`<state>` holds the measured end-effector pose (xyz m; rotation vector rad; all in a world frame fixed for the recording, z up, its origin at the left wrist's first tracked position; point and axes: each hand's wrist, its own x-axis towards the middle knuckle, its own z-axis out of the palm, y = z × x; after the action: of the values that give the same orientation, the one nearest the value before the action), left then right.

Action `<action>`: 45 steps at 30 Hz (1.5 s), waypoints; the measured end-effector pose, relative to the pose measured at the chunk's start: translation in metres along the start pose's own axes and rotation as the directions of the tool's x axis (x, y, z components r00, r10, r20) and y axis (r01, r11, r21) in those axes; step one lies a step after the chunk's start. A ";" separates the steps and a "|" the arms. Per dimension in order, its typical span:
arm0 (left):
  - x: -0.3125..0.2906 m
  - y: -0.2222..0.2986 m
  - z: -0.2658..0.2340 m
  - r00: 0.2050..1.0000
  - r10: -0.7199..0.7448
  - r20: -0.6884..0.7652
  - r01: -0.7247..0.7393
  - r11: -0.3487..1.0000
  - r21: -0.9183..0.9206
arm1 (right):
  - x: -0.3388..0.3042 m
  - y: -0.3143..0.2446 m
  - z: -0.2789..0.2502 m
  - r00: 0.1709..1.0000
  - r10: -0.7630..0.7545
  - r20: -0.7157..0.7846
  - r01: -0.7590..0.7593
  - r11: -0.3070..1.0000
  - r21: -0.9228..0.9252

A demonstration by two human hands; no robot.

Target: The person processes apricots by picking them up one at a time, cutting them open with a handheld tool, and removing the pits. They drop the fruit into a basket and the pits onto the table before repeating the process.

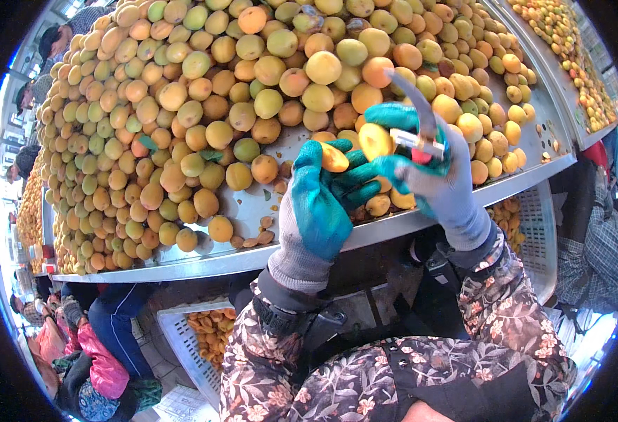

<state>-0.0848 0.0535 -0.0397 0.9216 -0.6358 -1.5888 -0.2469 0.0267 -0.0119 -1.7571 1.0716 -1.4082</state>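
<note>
In the middle of the view my left hand [317, 214], in a grey and teal coated glove, pinches a yellow-orange apricot half [335, 159] near its thumb and index finger. Its other fingers reach toward my right hand [441, 188], gloved the same way. That right hand grips a small knife [419, 102] with a curved blade, which points up and away over the fruit. Between its fingers sits a second apricot half [376, 143], cut face partly toward me. Both hands hover above the near edge of a metal table [386, 232].
A large heap of whole apricots [182, 126] covers the table. Several pits [258, 239] lie near its edge. Below stand white crates [189, 348] with apricot halves. People [101, 352] sit at lower left; another fruit table [569, 84] stands at far right.
</note>
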 end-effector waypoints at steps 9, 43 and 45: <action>-0.005 0.014 -0.011 0.936 0.332 0.118 -0.351 0.854 0.384 | -0.013 -0.011 0.003 0.941 0.311 0.130 -0.336 0.904 0.265; -0.039 0.077 -0.101 0.937 0.316 -0.151 0.309 -0.545 0.779 | -0.006 0.005 -0.011 0.947 0.241 0.212 -0.319 0.778 0.541; -0.042 0.077 -0.094 0.890 0.425 0.166 -0.130 -0.113 0.985 | -0.014 0.005 -0.004 0.967 0.188 0.171 -0.251 0.806 0.537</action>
<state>0.0376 0.0852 -0.0197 1.8236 -1.8557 -0.2485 -0.2534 0.0370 -0.0218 -1.2243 0.6808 -1.2911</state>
